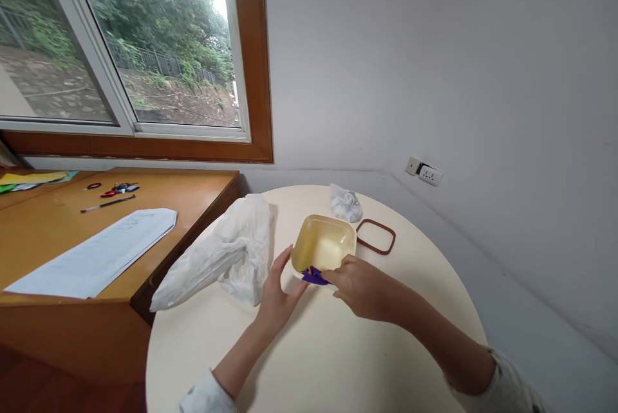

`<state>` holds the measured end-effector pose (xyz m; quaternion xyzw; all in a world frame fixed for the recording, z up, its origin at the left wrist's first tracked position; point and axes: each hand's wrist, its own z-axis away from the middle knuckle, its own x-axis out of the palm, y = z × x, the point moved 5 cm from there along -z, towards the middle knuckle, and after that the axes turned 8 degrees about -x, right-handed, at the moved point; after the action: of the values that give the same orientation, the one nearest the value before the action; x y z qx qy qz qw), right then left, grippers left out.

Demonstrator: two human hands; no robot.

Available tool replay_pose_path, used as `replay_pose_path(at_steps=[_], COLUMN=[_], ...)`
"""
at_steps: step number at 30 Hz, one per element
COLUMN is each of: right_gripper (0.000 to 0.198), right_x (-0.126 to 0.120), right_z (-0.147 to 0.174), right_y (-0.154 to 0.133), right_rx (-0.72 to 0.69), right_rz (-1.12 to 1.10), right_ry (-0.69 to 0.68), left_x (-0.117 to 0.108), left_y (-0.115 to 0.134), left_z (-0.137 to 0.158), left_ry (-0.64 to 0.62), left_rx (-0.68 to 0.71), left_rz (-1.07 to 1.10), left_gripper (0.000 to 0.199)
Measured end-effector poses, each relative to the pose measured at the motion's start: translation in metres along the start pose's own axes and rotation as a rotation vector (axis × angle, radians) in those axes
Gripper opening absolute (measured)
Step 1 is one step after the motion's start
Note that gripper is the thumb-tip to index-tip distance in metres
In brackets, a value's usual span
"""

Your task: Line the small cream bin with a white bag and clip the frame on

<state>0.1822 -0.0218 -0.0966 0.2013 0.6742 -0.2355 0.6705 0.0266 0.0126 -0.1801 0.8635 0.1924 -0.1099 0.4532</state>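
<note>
A: Where the two hands meet at the middle of the view, what is shown?

B: A cream-yellow container (308,240), square with rounded corners, its open side facing up and its smooth interior visible. It is over the round pale table (338,361); whether its base touches the surface cannot be told.

A: And the left hand (279,296)?

B: Its thumb and fingers are spread apart around the container's near left corner, the thumb at the near side and the fingers along the left wall. It has hold of the container.

A: The right hand (356,289)?

B: Mostly closed, the index finger extended. It holds a crumpled purple cloth (313,275) against the near rim; the thumb's contact is partly hidden.

A: Identify the surrounding items.

B: Left of the container lies a large, rumpled white plastic bag (226,249). Beyond the container, toward the wall, sits a small knotted white bag (346,205). Just beside the container, to the right, a reddish-brown ring (379,225), a rounded rectangle in outline, lies flat.

A: And at the far left?

B: A separate wooden table (197,188) carries white papers (96,255) and, behind them, a slim pen (108,204).
</note>
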Motion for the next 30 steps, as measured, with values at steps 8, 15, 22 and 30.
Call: replay_pose_path(at_steps=[8, 15, 22, 30], right_gripper=[0.027, 0.03, 0.025, 0.027], right_x=[0.011, 0.034, 0.047, 0.034], right_z=[-0.014, -0.024, -0.025, -0.029], right_y=[-0.001, -0.004, -0.009, 0.006], right_rx=[-0.018, -0.016, 0.086, 0.156], right_rz=[-0.074, -0.181, -0.416, -0.22], right_ry=[0.303, 0.592, 0.689, 0.264], left_x=[0.005, 0.002, -0.001, 0.0], left_y=[0.015, 0.02, 0.012, 0.025], left_z=[0.002, -0.002, -0.004, -0.005], left_ry=[-0.032, 0.058, 0.077, -0.012], left_rx=[0.082, 0.134, 0.163, 0.286], left_rz=[-0.031, -0.09, -0.147, -0.218], left_gripper=[0.079, 0.088, 0.091, 0.09])
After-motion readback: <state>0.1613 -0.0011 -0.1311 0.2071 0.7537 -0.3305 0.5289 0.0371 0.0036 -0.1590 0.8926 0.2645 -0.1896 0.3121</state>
